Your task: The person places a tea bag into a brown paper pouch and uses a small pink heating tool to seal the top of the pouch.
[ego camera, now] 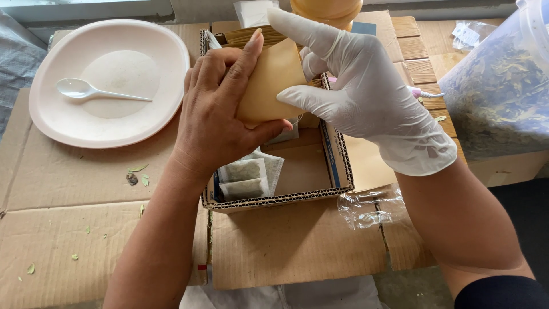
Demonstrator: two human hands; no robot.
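Kraft paper pouch [273, 80], tan, flat, held upright above the rear half of a shallow cardboard box [320, 166]. Not resting on anything; carried wholly by the two hands.

Left hand [220, 109], bare: thumb underneath the pouch's lower edge, fingers wrapped up its near face, index finger reaching toward the top edge. Closed on the pouch.

Right hand [357, 86], in a white disposable glove: fingers pressing the pouch's right edge, index finger extended upward past the top corner. Also closed on the pouch, a pinch from the side. Whether the mouth of the pouch is open cannot be told from this angle.

Inside the box, front left corner: two small filled tea sachets [245, 178], greenish contents showing through the filter paper, lying flat and overlapping. More tan pouches appear stacked at the box's rear wall, partly hidden behind the hands.

Step in hand, as judged: handling or squaring up a single pouch over the box, likely at the opening stage. The next move would call for a steady hold by the left hand while the gloved fingers work the top edge.

Surroundings: flattened cardboard sheets covering the bench [86, 217], scattered with dried leaf fragments. Pale pink plate [171, 57] at left rear, with a white plastic spoon [94, 91] lying on it. Clear tub of dried leaves [497, 97] at right. Crumpled clear plastic wrap [366, 207] just beside the box's right front corner.
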